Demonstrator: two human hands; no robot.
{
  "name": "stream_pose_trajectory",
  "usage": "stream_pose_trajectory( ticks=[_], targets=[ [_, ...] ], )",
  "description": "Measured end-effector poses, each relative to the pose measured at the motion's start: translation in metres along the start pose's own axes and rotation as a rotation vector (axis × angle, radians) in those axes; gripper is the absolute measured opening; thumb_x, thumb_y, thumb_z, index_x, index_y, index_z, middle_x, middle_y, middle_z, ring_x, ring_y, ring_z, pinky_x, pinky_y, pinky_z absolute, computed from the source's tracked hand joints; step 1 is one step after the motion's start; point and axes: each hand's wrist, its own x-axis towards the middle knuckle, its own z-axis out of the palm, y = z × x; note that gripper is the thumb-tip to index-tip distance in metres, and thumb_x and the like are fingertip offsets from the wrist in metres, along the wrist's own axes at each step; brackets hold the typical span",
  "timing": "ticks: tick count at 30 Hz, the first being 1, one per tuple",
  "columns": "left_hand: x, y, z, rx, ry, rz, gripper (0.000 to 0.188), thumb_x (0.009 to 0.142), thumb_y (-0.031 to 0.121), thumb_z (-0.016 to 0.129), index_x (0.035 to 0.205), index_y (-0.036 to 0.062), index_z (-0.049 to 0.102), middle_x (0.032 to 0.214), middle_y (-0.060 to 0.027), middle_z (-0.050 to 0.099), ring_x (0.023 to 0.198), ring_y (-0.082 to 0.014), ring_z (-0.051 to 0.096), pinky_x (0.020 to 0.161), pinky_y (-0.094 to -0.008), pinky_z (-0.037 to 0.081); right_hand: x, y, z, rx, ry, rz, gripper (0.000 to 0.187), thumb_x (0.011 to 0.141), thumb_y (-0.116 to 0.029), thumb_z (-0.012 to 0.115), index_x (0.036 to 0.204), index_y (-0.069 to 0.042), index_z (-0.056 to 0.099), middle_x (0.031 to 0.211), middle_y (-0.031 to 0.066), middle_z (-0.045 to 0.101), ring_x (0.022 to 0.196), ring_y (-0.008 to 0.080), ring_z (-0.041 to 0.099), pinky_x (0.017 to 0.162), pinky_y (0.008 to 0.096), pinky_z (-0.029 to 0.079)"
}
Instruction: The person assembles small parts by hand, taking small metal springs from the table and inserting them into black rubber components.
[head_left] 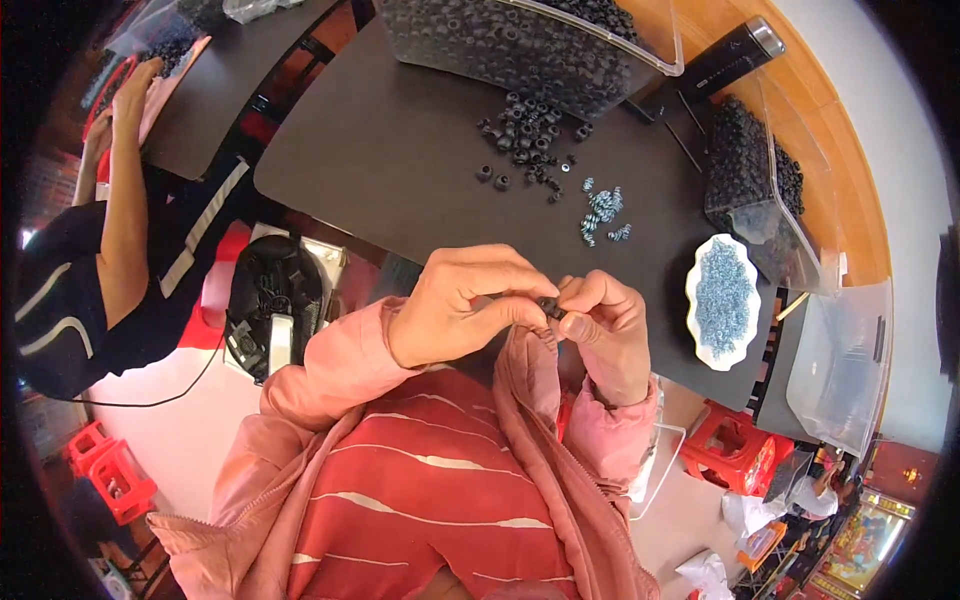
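Note:
My left hand [455, 310] and my right hand [612, 330] meet above the table's near edge, close to my chest. Both are closed, thumbs and fingertips pinching one small black plastic part [551, 307] between them; the fingers cover much of it. Beyond them on the dark table [400, 150] lies a loose heap of small black barrel-shaped parts [525, 130], some showing holes. Nearer, a little pile of metal coil springs [603, 206] rests on the tabletop. To the right, a white scalloped dish [692, 290] is full of more such springs [725, 295].
Clear plastic bins of black parts stand at the back [520, 60] and right [755, 170]. A black tumbler [730, 62] lies between them. At left, a co-worker's arm [122, 190] reaches over another table. Red stools [735, 450] stand on the floor.

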Motion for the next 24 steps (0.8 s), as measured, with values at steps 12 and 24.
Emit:
stream_pose_trajectory(
  ticks=[12,24],
  targets=[
    [-0.005,0.002,-0.001,0.157,0.005,0.113,0.02,0.075,0.001,0.07,0.094,-0.0013,0.066,0.084,-0.0113,0.062,0.07,-0.0227,0.062,0.06,-0.0286,0.05,-0.002,0.002,0.002,0.006,-0.016,0.068,0.014,0.079,-0.007,0.073,0.081,-0.002,0.06,0.079,0.0056,0.063,0.072,0.0097,0.057,0.068,0.0229,0.045],
    [0.002,0.0,-0.005,0.338,-0.033,0.388,0.024,0.069,0.01,0.073,0.091,0.0047,0.066,0.079,-0.0055,0.058,0.065,-0.0226,0.056,0.058,-0.0317,0.044,-0.006,0.001,0.005,0.056,-0.104,0.216,0.032,0.082,-0.017,0.071,0.105,0.001,0.056,0.091,0.0039,0.061,0.075,0.0096,0.059,0.067,0.021,0.048]
  ],
)
